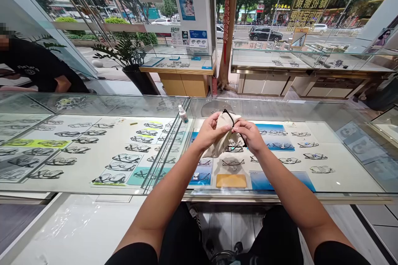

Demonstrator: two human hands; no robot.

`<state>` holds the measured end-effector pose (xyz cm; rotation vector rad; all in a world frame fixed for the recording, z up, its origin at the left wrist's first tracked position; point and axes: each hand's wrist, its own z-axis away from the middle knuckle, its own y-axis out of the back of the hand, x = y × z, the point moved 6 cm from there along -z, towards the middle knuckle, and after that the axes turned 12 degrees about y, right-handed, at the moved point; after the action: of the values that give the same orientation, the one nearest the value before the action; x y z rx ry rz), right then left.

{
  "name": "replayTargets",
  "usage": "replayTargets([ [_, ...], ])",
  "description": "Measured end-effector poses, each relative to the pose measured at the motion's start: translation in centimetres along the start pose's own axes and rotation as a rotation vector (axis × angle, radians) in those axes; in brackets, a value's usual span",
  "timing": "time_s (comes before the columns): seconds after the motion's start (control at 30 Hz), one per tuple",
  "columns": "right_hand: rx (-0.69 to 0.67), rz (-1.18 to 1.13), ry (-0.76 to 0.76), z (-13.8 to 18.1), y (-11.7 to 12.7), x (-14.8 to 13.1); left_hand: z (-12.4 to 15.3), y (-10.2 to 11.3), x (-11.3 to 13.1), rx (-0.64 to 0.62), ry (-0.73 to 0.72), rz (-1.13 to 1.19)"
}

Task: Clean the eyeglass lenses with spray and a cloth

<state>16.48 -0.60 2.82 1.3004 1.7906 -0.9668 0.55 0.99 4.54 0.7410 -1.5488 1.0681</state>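
Above the glass counter, a pair of black-framed eyeglasses [229, 114] is held between both hands. My left hand [209, 132] is closed on a beige cloth [220, 144], which is bunched against the eyeglasses and hides part of them. From the other side, the fingers of my right hand [250, 134] pinch the eyeglasses by the frame, close to the cloth. One dark temple points down beside the right palm. A small white spray bottle [183, 114] stands upright on the glass, left of my hands.
Under the glass counter top [351, 165] lie rows of eyeglasses [120, 166] and a yellow-orange case [231, 181]. At the far left a person in a black shirt [40, 64] leans by the counter. A potted plant [137, 66] and more display cases [183, 68] stand beyond.
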Motion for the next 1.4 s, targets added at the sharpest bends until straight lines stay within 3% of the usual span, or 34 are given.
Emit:
replayTargets([
  [0.57,-0.088,0.046,0.025,0.3,-1.3,0.9,0.2,0.1,-0.3,0.225,-0.099,-0.053],
  [0.7,-0.092,0.072,0.057,0.0,-0.9,0.4,-0.2,0.6,-0.2,0.202,-0.096,-0.049],
  [0.83,-0.069,0.077,0.060,-0.5,0.2,0.2,-0.5,0.7,0.2,0.101,-0.084,-0.042],
  [1.0,-0.027,0.024,0.045,-0.7,0.9,-0.1,-0.5,0.3,-0.3,-0.021,0.028,0.013],
  [1.4,-0.086,-0.029,0.017,0.0,-0.9,1.3,-0.1,0.1,-0.5,0.127,-0.083,-0.035],
])
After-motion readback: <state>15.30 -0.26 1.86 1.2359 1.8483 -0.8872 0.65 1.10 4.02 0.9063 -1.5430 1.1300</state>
